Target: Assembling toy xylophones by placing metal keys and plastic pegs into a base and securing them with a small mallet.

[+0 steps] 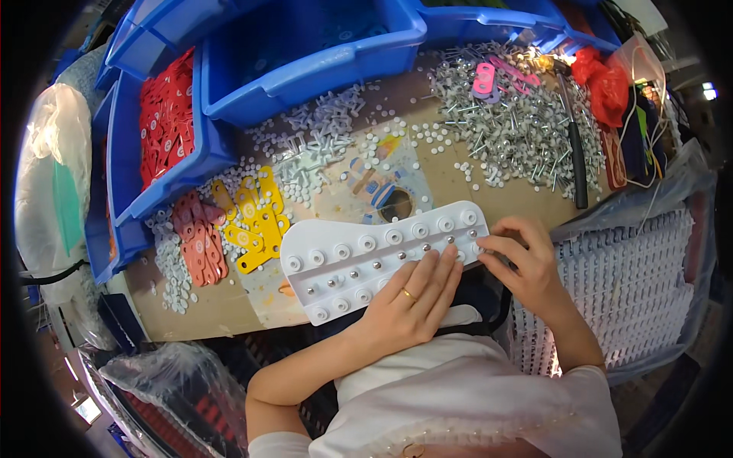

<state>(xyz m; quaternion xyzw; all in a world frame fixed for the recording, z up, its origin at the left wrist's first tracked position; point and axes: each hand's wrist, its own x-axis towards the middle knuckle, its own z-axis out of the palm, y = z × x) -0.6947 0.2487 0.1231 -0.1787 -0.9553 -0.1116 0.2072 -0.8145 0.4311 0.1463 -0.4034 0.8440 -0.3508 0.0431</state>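
A long white plastic panel [343, 256] lies slanted at the near edge of the table, its left end rounded. Round ring-shaped sockets run along both long sides, and shiny metal domes line the channel between them. My left hand [416, 300], wearing a ring, rests on the near side with its fingers stretched out together over part of the near row. At the panel's right end my right hand [528, 263] has its fingers bent, thumb and fingertips close together at the last sockets. Whatever is between those fingertips is too small to make out.
Blue bins [305, 76] line the back, one holding red plastic pieces [166, 118]. Yellow strips [259, 217], pink strips [200, 243] and white plugs [317, 145] lie left. A heap of metal pins [500, 122] and a black-handled hammer [576, 160] are right, above stacked white parts [622, 286].
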